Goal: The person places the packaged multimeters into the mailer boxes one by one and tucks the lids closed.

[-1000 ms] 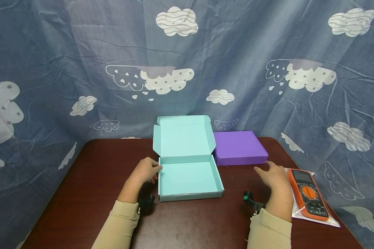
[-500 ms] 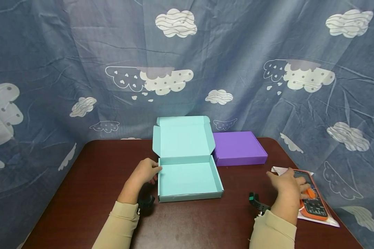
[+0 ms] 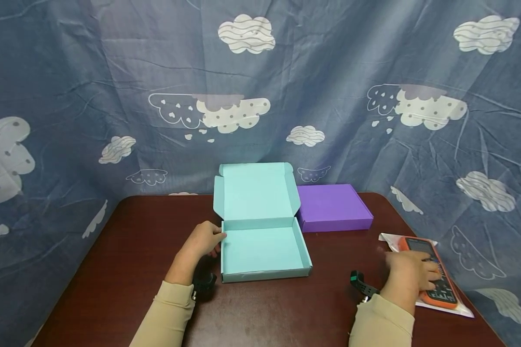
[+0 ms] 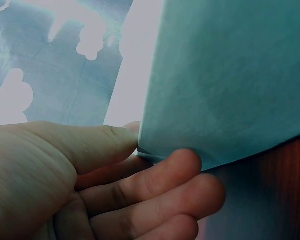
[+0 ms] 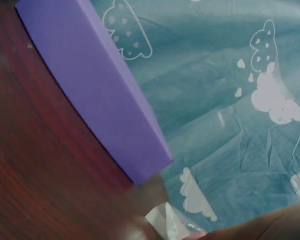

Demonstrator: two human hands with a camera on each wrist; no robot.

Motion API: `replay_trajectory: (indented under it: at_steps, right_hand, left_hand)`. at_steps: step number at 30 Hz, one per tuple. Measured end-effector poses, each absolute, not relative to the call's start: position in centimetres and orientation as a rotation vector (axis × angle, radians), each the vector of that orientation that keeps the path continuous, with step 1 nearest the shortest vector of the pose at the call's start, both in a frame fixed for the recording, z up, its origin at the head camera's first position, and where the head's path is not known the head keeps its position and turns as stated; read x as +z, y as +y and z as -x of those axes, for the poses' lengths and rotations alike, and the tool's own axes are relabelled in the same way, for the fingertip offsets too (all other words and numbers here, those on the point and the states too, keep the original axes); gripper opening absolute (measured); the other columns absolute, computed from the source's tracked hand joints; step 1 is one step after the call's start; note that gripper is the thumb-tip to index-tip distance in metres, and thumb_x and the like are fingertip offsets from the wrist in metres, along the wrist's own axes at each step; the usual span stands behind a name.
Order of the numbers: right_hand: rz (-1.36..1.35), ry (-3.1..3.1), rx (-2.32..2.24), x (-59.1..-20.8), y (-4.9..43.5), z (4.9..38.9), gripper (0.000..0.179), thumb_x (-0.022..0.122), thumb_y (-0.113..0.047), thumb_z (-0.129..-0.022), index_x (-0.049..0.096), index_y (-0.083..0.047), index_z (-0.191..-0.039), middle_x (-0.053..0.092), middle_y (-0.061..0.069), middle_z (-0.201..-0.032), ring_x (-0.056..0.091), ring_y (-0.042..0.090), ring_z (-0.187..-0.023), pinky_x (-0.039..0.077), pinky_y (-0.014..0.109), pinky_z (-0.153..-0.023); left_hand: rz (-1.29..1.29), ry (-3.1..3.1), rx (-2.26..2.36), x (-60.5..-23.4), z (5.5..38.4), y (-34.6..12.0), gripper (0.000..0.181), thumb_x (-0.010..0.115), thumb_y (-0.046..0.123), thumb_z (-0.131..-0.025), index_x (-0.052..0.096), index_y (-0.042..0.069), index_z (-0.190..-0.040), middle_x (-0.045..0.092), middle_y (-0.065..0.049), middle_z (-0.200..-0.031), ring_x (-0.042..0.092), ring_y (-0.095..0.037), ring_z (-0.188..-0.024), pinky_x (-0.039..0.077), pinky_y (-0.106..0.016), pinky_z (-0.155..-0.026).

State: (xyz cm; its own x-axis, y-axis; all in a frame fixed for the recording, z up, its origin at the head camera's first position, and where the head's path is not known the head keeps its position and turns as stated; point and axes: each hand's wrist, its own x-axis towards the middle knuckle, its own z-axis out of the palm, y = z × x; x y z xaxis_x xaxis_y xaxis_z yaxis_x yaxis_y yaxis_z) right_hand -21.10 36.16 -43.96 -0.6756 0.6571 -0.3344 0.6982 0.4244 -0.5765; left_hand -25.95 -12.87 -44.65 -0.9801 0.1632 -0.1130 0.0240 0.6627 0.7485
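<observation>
Got a closed purple box (image 3: 335,207) chilling at the back of a reddish-brown table (image 3: 265,313), blue cloud-print curtain (image 3: 330,62) behind.

Left sleeve (image 3: 167,311) and right sleeve (image 3: 382,320) are plain beige, long, fairly snug, each with a crease or seam near the end. Left strap (image 3: 205,284) is black; right strap (image 3: 365,288) too, plus a small green patch (image 3: 354,278).
</observation>
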Motion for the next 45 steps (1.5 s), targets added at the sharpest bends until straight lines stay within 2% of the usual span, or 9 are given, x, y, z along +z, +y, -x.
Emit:
replay_trajectory:
  at_steps: [5,9,19,26,30,36,39,43,45]
  right_hand:
    - [-1.296,2.633,-1.042,-44.6,36.7,21.2,0.115,0.065,-0.031,-0.089,-0.019,0.021,-0.147,-0.024,0.049,-0.149,-0.008,0.065,-0.14,0.013,0.072,-0.107]
    - [-1.307,2.603,-1.006,-44.7,37.0,21.4,0.115,0.063,-0.032,-0.09,-0.023,0.021,-0.145,-0.026,0.048,-0.149,-0.009,0.064,-0.14,0.01,0.072,-0.11]
    - [-1.417,2.575,-1.023,-45.1,37.2,21.4,0.112,0.061,-0.026,-0.088,-0.024,0.02,-0.145,-0.025,0.049,-0.149,-0.003,0.065,-0.137,0.015,0.071,-0.107]
    - [-1.492,2.582,-1.009,-45.3,37.5,21.5,0.103,0.057,-0.019,-0.085,-0.013,0.025,-0.146,-0.005,0.052,-0.146,0.008,0.062,-0.133,0.022,0.068,-0.102]
    - [-1.516,2.576,-1.016,-45.3,37.5,21.4,0.1,0.056,-0.016,-0.085,-0.01,0.024,-0.148,-0.002,0.052,-0.146,0.006,0.063,-0.135,0.02,0.069,-0.104]
    - [-1.533,2.557,-1.078,-45.4,37.3,21.6,0.101,0.057,-0.016,-0.084,-0.01,0.022,-0.149,-0.01,0.051,-0.149,-0.007,0.063,-0.14,0.009,0.074,-0.108]
    - [-1.525,2.554,-1.088,-45.4,37.2,21.7,0.102,0.061,-0.02,-0.083,-0.004,0.024,-0.15,-0.007,0.052,-0.147,-0.002,0.065,-0.139,0.006,0.075,-0.109]
    - [-1.531,2.55,-1.072,-45.4,37.2,21.8,0.099,0.064,-0.024,-0.083,0.007,0.026,-0.148,-0.002,0.052,-0.145,0.007,0.064,-0.134,0.011,0.074,-0.105]
    - [-1.514,2.547,-1.057,-45.4,37.3,21.9,0.104,0.067,-0.026,-0.083,0.005,0.025,-0.149,-0.002,0.053,-0.145,0.007,0.065,-0.135,0.013,0.073,-0.105]
  left_hand:
    - [-0.16,2.709,1.215,-44.8,26.0,-12.9,0.024,0.066,0.014,-0.101,0.075,-0.005,-0.113,0.063,-0.009,-0.062,0.063,-0.025,-0.052,0.051,-0.034,-0.051]
    - [-0.165,2.712,1.218,-44.9,25.9,-12.9,0.023,0.066,0.013,-0.101,0.075,-0.005,-0.112,0.063,-0.009,-0.062,0.063,-0.025,-0.052,0.051,-0.034,-0.051]
    - [-0.165,2.717,1.21,-44.7,26.0,-12.8,0.022,0.066,0.013,-0.101,0.075,-0.006,-0.11,0.063,-0.01,-0.063,0.064,-0.026,-0.052,0.052,-0.034,-0.051]
    - [-0.171,2.72,1.216,-44.6,25.9,-12.9,0.024,0.065,0.012,-0.102,0.074,-0.007,-0.114,0.063,-0.01,-0.063,0.064,-0.027,-0.053,0.051,-0.034,-0.05]
    - [-0.171,2.722,1.214,-44.6,26.0,-12.8,0.023,0.065,0.012,-0.102,0.075,-0.006,-0.112,0.063,-0.01,-0.063,0.064,-0.028,-0.053,0.051,-0.033,-0.05]
    - [-0.17,2.73,1.207,-44.7,26.1,-12.7,0.023,0.066,0.013,-0.101,0.075,-0.005,-0.111,0.062,-0.009,-0.063,0.064,-0.027,-0.054,0.051,-0.034,-0.051]
    - [-0.159,2.731,1.2,-44.6,26.1,-12.7,0.024,0.066,0.013,-0.101,0.075,-0.006,-0.114,0.062,-0.008,-0.063,0.064,-0.026,-0.054,0.051,-0.034,-0.052]
    - [-0.149,2.725,1.201,-44.6,26.2,-12.6,0.025,0.066,0.013,-0.101,0.074,-0.007,-0.116,0.063,-0.008,-0.064,0.065,-0.026,-0.054,0.052,-0.034,-0.052]
    - [-0.145,2.721,1.206,-44.6,26.1,-12.5,0.026,0.066,0.013,-0.101,0.073,-0.007,-0.116,0.063,-0.008,-0.064,0.065,-0.026,-0.055,0.052,-0.034,-0.052]
